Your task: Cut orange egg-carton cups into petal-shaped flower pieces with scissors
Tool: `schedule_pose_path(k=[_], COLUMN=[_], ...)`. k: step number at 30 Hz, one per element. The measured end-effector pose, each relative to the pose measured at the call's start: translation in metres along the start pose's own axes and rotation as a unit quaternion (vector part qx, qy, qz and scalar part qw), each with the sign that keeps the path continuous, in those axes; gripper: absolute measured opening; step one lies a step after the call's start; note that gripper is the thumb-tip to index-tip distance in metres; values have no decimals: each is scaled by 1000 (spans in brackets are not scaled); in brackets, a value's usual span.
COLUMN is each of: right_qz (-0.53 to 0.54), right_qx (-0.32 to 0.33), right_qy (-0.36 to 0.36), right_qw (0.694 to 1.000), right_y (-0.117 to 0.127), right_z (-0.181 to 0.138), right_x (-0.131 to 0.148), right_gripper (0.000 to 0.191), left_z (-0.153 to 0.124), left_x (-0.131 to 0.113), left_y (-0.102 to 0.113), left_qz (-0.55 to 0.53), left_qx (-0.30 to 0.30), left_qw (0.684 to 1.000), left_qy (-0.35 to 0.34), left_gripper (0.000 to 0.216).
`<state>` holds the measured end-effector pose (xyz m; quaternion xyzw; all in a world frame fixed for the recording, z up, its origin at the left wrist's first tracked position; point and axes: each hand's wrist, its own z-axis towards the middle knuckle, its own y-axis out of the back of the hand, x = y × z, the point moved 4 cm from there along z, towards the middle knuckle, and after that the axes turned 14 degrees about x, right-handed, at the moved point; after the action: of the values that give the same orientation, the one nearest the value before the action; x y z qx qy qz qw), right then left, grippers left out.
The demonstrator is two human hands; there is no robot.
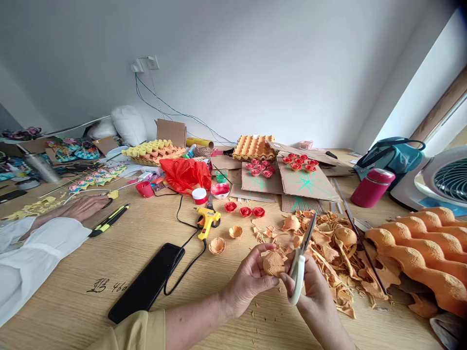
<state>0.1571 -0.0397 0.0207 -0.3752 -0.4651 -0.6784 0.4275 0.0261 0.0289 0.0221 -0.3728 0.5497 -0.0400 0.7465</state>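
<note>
The left hand (pixel 248 281) gripped a carton cup (pixel 273 264); the right hand (pixel 314 291) clasped scissors (pixel 299 265) against it, above the tabletop (pixel 73 311), where ink writing (pixel 106 286) beside a phone (pixel 148 282) read roughly "460".

A plain white wall (pixel 255 58) rises behind the light wooden surface (pixel 73 321). White wall sockets (pixel 146 63) sit high at the left, with thin blue cables (pixel 182 115) trailing down from them. At the right, daylight enters by a brown-framed window (pixel 443 108).

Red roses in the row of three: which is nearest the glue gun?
The leftmost rose, beside the glue gun; the others lie farther right.
</note>
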Motion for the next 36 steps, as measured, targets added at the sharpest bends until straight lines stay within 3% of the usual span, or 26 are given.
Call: schedule_pose_path(k=[9,14,21,28,36], right_qz=[-12,-8,-142,-202,-257], right_qx=[-2,40,104,140,181], right_qy=[23,19,-15,-11,-15], right_qw=[1000,999,984,969,949], right_y=[0,4,14,8,3], right_z=[1,3,6,8,9], right_x=[4,12,5,5,5], right_gripper=[23,16,22,28,22], left_z=[-1,1,6,7,7], left_x=[7,4,-9,-16,-23], left_y=[4,13,19,20,20], left_qz=[-47,-58,-77,-89,-58], left_qx=[-19,-46,-77,-86,-72], left_qw=[998,997,994,992,995], left_qy=[21,16,-11,-23,-46], left_gripper=[63,59,53,53,53])
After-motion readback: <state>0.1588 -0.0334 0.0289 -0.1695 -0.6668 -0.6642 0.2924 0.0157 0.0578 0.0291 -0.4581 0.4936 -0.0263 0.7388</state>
